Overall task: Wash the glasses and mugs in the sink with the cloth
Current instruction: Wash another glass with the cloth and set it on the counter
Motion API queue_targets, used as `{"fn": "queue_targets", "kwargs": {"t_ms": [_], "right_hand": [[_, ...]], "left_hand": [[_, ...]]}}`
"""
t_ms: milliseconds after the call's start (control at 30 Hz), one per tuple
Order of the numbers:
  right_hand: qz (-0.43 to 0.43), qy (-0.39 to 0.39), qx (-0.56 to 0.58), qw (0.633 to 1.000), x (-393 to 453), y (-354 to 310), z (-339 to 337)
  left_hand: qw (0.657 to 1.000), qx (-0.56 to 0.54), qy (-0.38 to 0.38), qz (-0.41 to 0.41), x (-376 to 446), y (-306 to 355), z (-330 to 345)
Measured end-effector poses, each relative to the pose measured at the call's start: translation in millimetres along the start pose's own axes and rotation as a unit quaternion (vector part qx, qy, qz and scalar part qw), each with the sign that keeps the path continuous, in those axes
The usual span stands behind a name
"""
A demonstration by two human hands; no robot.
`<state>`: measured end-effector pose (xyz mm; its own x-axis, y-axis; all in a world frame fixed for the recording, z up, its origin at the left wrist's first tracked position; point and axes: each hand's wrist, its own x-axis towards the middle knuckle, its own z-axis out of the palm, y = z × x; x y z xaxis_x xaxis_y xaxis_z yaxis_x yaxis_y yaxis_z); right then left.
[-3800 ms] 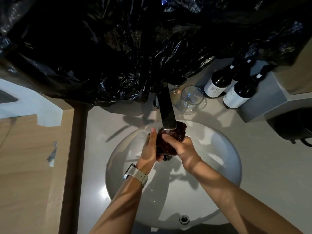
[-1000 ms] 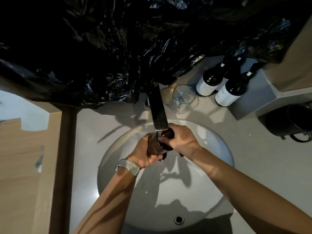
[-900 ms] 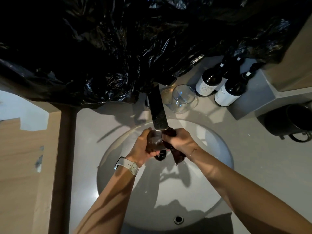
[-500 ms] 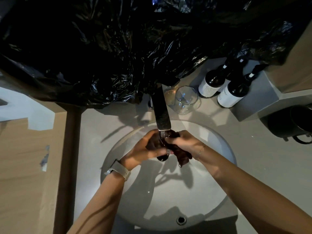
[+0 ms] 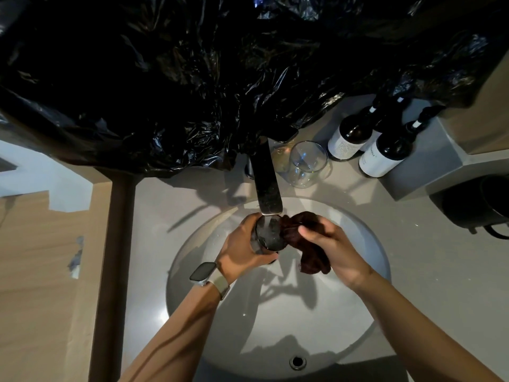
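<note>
My left hand curls round the glass under the faucet, over the sink. My right hand bunches the dark cloth against the glass rim (water blurs the inside). Another glass stands on the table.

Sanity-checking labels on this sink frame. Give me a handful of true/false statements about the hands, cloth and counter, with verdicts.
1. The left hand grips a dark mug under the faucet. True.
2. The right hand is empty. False: it grips the dark cloth.
3. A clear glass stands on the counter right of the faucet. True.
4. The watch is on the right wrist. False: it is on the left wrist.
5. The bottles stand inside the sink. False: they stand on the counter at the back right.
</note>
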<state>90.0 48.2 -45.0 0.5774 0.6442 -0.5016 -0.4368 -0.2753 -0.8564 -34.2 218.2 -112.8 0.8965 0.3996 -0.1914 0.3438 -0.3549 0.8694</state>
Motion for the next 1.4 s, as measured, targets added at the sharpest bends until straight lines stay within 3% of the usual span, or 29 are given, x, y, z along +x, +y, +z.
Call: {"fn": "queue_targets", "kwargs": {"t_ms": [100,333,400,533,700,767,900,967,1067,1133,1200,1267,1400], "right_hand": [[-0.001,0.081,0.075,0.994,-8,10,-15],[-0.012,0.085,0.081,0.993,-20,16,-30],[-0.017,0.082,0.086,0.993,-21,18,-30],[-0.034,0.08,0.101,0.991,-25,22,-28],[-0.081,0.122,0.063,0.987,-19,31,-16],[-0.099,0.109,0.054,0.988,-12,33,-1],[-0.148,0.068,0.06,0.985,-6,31,30],[-0.229,0.07,-0.048,0.97,-9,32,36],[-0.324,0.051,-0.257,0.909,1,27,41],[-0.357,0.044,-0.289,0.887,21,26,43],[-0.322,0.058,-0.234,0.916,33,31,41],[-0.274,0.057,-0.173,0.944,25,39,38],[-0.301,-0.009,-0.174,0.938,-1,40,48]], "left_hand": [[0.999,-0.023,0.02,-0.031,-4,-1,3],[0.969,-0.227,-0.007,-0.093,-2,7,9],[0.94,-0.311,-0.017,-0.143,-2,13,13],[0.836,-0.465,-0.038,-0.289,-3,14,26],[0.733,-0.572,-0.001,-0.367,-4,31,28],[0.729,-0.577,0.001,-0.367,-2,38,29],[0.762,-0.572,0.007,-0.303,1,48,31],[0.757,-0.577,0.034,-0.304,2,51,29],[0.729,-0.598,0.028,-0.333,-2,48,36],[0.701,-0.63,0.037,-0.332,-10,46,41],[0.706,-0.635,0.045,-0.311,-15,43,39],[0.69,-0.648,0.071,-0.315,-13,37,31],[0.707,-0.625,0.084,-0.32,-7,31,24]]}}
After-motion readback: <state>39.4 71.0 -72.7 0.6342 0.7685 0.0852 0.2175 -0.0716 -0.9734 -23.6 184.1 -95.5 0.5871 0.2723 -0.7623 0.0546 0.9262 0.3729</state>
